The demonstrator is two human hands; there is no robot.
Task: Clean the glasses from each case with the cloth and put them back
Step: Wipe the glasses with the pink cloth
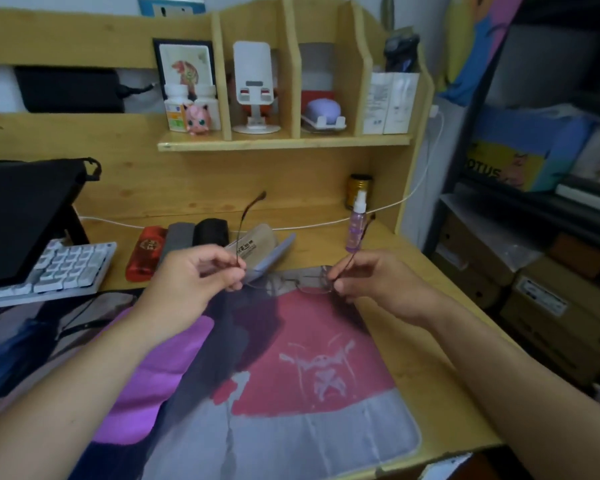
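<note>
Bare desk mat (291,427) below hands, cases (191,233) and spray bottle (355,223) crowding behind

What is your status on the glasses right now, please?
Left hand and right hand each pinch a temple of the glasses, held above the desk mat. Open case behind. No cloth visible.

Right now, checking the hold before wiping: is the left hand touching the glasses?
Touching. The head view shows the left hand pinching the glasses by one arm near its hinge; the right hand pinches the other.
</note>
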